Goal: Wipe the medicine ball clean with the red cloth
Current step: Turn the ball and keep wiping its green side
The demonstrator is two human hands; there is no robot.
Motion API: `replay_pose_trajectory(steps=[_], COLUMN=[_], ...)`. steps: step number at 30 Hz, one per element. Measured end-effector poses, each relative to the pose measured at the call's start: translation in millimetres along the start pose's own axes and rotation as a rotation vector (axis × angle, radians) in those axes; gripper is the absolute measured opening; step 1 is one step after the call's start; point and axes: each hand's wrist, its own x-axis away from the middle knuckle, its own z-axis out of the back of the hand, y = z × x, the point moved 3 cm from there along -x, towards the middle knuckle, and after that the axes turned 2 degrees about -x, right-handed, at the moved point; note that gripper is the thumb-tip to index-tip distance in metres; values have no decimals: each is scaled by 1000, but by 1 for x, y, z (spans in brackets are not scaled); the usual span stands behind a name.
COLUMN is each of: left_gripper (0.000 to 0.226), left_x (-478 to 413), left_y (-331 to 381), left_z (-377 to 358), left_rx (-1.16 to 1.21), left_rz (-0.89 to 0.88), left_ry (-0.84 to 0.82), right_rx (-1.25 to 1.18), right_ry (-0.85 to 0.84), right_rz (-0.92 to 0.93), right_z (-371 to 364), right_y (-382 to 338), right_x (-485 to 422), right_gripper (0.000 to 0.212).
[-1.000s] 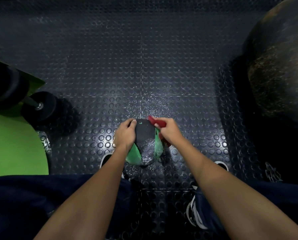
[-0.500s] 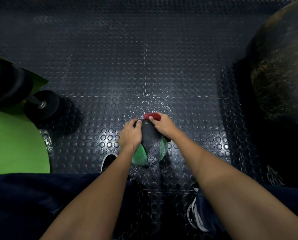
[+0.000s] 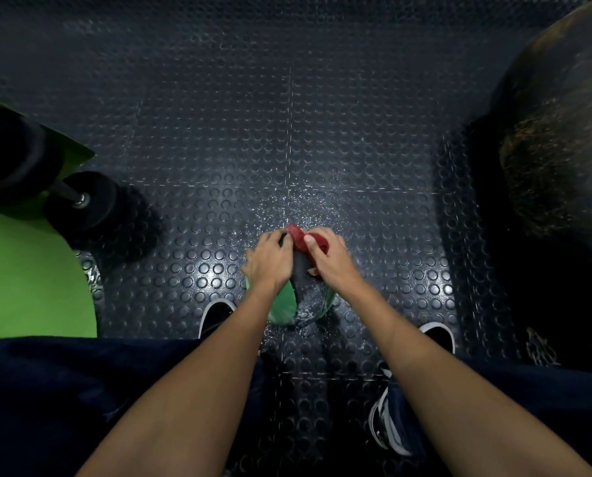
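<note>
A green and black medicine ball [image 3: 289, 304] rests on the studded rubber floor between my feet. My left hand [image 3: 268, 261] lies on its upper left side, gripping it. My right hand [image 3: 329, 261] presses a bunched red cloth [image 3: 301, 239] against the ball's far top. Both hands cover most of the ball's upper half, so only the near green panels and a black stripe show.
A black dumbbell [image 3: 81, 204] lies at the left on a bright green mat [image 3: 29, 277]. A very large dark ball [image 3: 559, 149] fills the right side. My two shoes [image 3: 215, 315] [image 3: 437, 333] flank the medicine ball, with dark studded floor [image 3: 287, 115] beyond.
My right hand has slid the red cloth from the ball's right side up over its far top toward my left hand. The left hand stays on the ball.
</note>
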Motion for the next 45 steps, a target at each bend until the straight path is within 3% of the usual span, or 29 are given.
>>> replay_pose_trajectory(steps=[3,7,9,12,14,17,22,25,29,33,38,42,45], left_gripper=[52,47,48,49,47,46,48,47,48,59,73,69,59], left_x=[-1,3,2,-5,-7,-7,-10,-21,-26,-27,-27,-21,-16], left_y=[1,6,6,1,0,0,-17,-29,-8,3,5,3,6], left_z=[0,4,5,5,6,9,10,23,41,29,24,27,26], left_rx=[4,-7,4,1,11,45,186,238,94,-116,-195,-180,-213], left_rz=[12,-18,-24,-17,-20,-21,30,42,-149,-254,-180,-207,-239], left_ry=[1,18,16,9,-2,0,-4,-4,-4,-75,-71,-79,-82], right_rx=[33,145,56,29,84,-35,-75,-251,-382,-200,210,61,396], right_ry=[-2,23,58,-132,-191,-46,38,148,166,90,61,2,-11], right_rz=[-17,-225,-166,26,34,-86,-292,-316,-278,-134,96,-16,-94], right_z=[7,22,29,21,8,4,28,50,64,46,17,15,23], right_y=[1,4,-7,-19,-13,-9,-6,1,4,-7,-17,-2,-6], right_x=[-20,-45,-44,-24,-11,-20,-39,-29,-9,0,-10,-25,-39], right_gripper=[22,20,15,25,30,18,28,28,36,35,31,25,29])
